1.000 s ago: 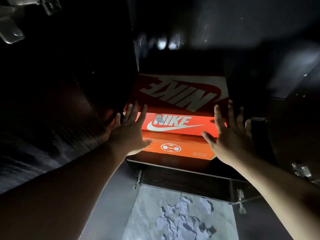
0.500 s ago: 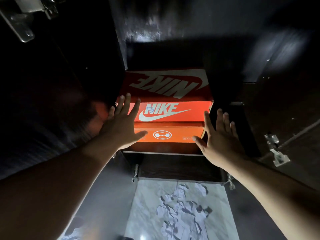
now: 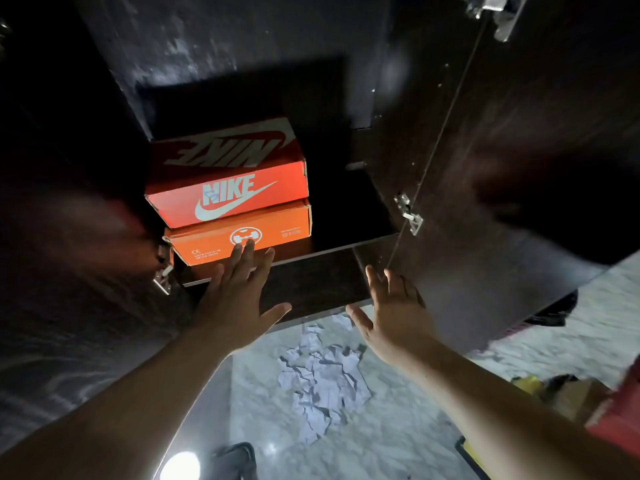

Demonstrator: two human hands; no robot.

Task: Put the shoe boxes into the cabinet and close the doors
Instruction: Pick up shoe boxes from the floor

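Observation:
Two orange shoe boxes are stacked on a shelf (image 3: 349,245) inside the dark cabinet. The upper shoe box (image 3: 239,188) shows a white logo on its lid and front. The lower shoe box (image 3: 207,242) sits under it, against the left wall. My left hand (image 3: 239,299) is open with fingers spread, its fingertips over the lower box's front face. My right hand (image 3: 394,310) is open too, held in the air below the shelf edge, touching nothing. The right cabinet door (image 3: 512,174) stands open; the left door (image 3: 69,254) is blurred.
Crumpled white paper (image 3: 322,372) lies on the marble floor (image 3: 398,438) below the cabinet. Metal hinges (image 3: 410,214) stick out on the right door, and another hinge (image 3: 162,271) sits at the left. Red and yellow items (image 3: 588,400) lie at the lower right.
Both hands have pulled back from the sides of the boxes and dropped lower. The view has swung left, so the boxes now sit left of centre and the right door is in view.

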